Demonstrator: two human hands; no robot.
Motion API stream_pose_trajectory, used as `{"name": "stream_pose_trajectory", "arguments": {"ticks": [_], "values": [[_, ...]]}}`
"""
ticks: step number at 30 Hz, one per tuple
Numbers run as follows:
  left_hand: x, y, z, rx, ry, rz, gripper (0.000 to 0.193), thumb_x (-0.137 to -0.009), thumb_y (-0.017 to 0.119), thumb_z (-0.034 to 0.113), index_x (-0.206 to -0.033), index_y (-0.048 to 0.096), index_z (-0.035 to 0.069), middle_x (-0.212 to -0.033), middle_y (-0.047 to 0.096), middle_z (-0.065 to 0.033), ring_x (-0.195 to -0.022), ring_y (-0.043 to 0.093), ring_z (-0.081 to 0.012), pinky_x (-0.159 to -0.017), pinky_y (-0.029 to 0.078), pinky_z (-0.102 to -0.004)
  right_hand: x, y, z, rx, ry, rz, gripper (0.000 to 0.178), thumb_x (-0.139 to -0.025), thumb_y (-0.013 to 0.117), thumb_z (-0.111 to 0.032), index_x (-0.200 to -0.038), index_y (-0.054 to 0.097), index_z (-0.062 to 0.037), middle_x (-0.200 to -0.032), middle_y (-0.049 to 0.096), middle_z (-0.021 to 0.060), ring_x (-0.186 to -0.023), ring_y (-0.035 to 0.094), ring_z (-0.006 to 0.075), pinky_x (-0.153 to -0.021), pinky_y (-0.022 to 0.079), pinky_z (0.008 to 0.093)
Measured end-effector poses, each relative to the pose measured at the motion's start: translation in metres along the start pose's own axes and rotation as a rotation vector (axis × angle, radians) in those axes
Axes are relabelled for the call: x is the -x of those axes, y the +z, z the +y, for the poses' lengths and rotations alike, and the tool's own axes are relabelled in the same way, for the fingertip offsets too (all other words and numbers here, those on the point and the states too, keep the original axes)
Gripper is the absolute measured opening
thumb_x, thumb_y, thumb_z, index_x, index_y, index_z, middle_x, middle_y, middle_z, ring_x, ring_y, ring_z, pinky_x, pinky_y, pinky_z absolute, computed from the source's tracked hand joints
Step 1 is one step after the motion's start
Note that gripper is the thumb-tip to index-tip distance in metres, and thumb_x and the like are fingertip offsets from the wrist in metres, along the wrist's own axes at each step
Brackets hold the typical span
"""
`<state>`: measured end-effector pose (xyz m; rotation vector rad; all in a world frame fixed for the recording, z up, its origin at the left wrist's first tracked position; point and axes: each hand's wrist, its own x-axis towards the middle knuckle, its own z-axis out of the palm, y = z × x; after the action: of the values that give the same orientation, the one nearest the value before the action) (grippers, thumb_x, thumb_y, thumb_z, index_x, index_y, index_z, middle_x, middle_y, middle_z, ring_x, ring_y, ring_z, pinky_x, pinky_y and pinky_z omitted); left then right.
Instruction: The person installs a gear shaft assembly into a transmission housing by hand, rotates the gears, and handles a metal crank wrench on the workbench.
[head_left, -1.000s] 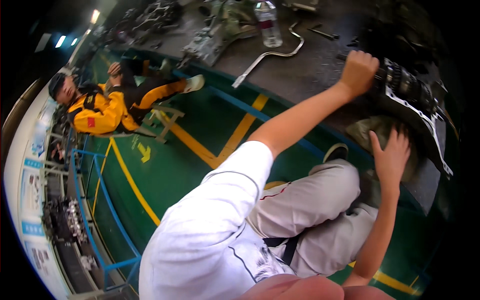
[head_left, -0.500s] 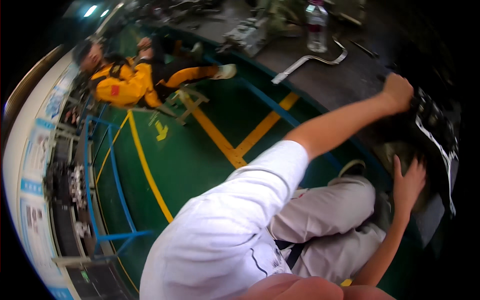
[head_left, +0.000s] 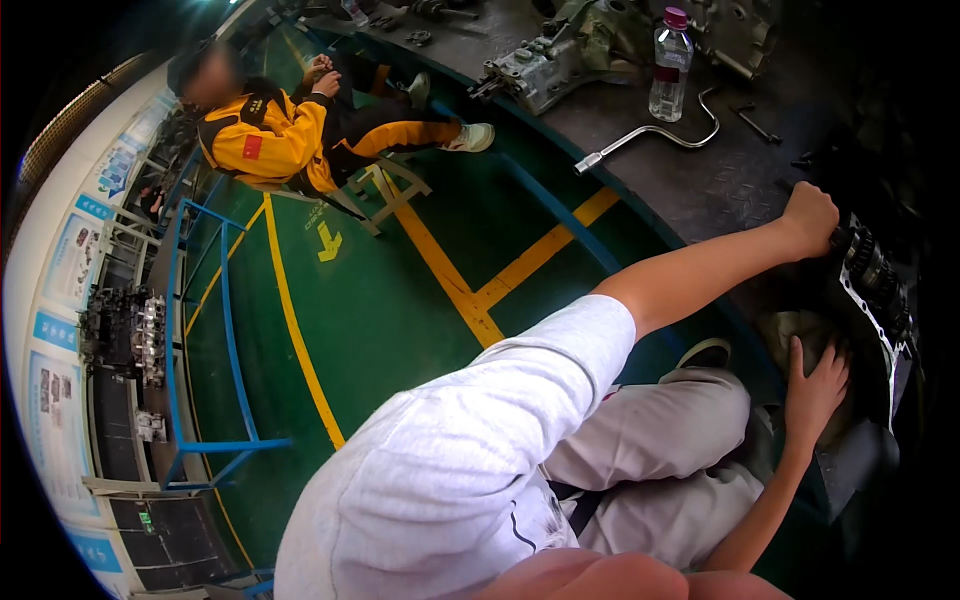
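Gear shaft (head_left: 877,274): lying along the metal housing (head_left: 890,366); being gripped, apparently, at its left end by tightly curled left hand (head_left: 812,220). Holding right hand (head_left: 818,388) spread open beside housing, gripping nothing. Possibly risking pinching against housing through one-handed slipping.

We see shiny metal gears (head_left: 878,272), a smooth, shiny metal bar (head_left: 655,128), a clear plastic bottle (head_left: 671,78), a dull, bumpy metal table (head_left: 705,180), a smooth floor (head_left: 380,330) and matt cloth trousers (head_left: 660,430).
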<state>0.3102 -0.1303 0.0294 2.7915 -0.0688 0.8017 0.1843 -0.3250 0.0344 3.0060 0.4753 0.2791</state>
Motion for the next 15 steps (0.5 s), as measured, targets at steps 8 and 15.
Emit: {"name": "stream_pose_trajectory", "arguments": {"ticks": [8,15], "values": [[0.003,-0.045,0.012,0.077,0.057,-0.144,0.016,-0.078,0.055,0.019,-0.075,0.068,0.01,-0.074,0.064,-0.0164,-0.07,0.065,-0.0305,-0.058,0.05,-0.0425,-0.005,0.014,0.007,-0.085,-0.237,0.492,0.044,-0.079,0.059,-0.045,-0.087,0.063,-0.0012,-0.094,0.058,0.019,-0.089,0.054,0.0337,-0.074,0.043,0.0454],[-0.017,0.032,-0.114,-0.188,0.413,0.229,0.04,-0.082,0.061,0.017,-0.118,0.055,0.0,-0.106,0.061,-0.0224,-0.097,0.06,-0.0341,-0.084,0.048,-0.0384,-0.021,0.031,-0.008,-0.424,0.058,0.324,0.07,-0.065,0.065,-0.054,-0.105,0.062,0.0028,-0.123,0.047,0.0285,-0.124,0.035,0.041,-0.106,0.018,0.0586]]}}
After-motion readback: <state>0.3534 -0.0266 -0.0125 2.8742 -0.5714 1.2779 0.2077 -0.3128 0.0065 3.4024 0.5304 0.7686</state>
